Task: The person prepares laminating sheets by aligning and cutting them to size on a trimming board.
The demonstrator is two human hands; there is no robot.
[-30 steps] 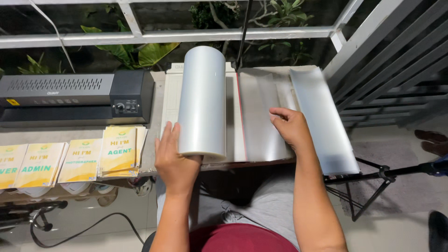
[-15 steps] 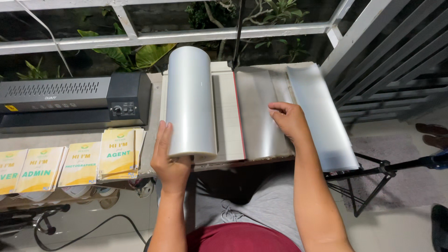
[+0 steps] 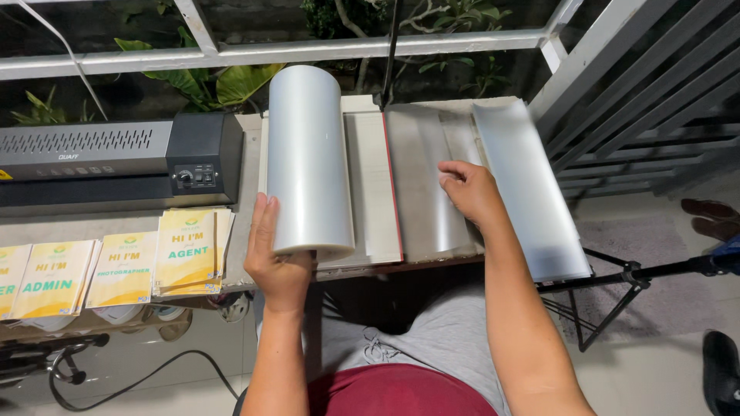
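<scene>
A thick roll of clear plastic film [image 3: 307, 154] lies lengthwise on a white cutting board [image 3: 374, 185] with a red edge line. My left hand [image 3: 276, 262] grips the roll at its near end. My right hand [image 3: 470, 191] rests flat on the sheet of film [image 3: 428, 181] pulled out from the roll to the right. The sheet's far edge curls up into a long flap [image 3: 528, 189] hanging past the board's right side.
A black and grey laminating machine [image 3: 116, 158] sits on the table to the left. Stacks of yellow printed cards [image 3: 123, 266] lie in front of it. A metal gate [image 3: 640, 100] stands on the right, a black stand [image 3: 647, 273] below it, cables [image 3: 116, 381] on the floor.
The roll has shifted a little to the left on the board with my left hand on it, leaving more white board bare. My right hand stays on the sheet.
</scene>
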